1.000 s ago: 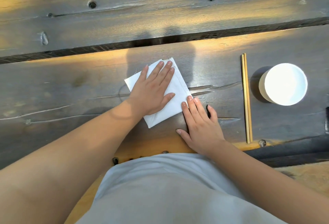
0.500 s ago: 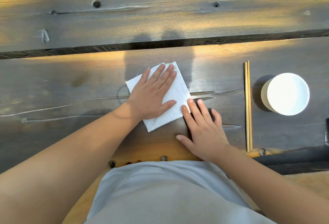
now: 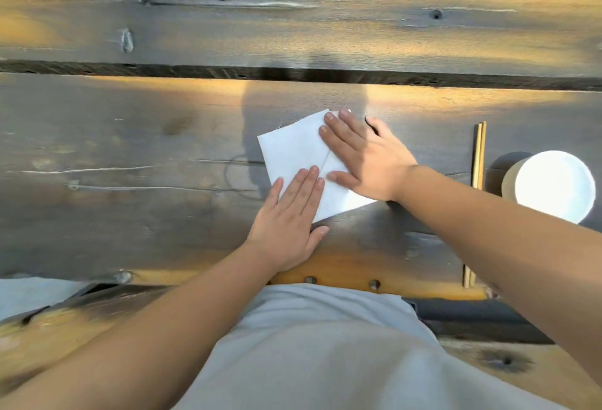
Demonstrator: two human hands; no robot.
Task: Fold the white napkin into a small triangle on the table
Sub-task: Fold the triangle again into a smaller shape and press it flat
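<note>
Both hands flat, fingers straight, nothing pinched. Left hand (image 3: 288, 224) slid back to near corner of white napkin (image 3: 293, 149); right hand (image 3: 365, 159) jumped from bare table (image 3: 130, 214) onto far right side. Napkin still folded square mid-table, crease showing. Looks like smoothing before diagonal fold, no triangle yet. Chopsticks (image 3: 478, 155), white cup (image 3: 553, 186) off right.

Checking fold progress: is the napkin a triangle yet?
Not yet: the napkin lies as a folded four-cornered shape, one crease showing, under the flat left hand and right hand.
</note>
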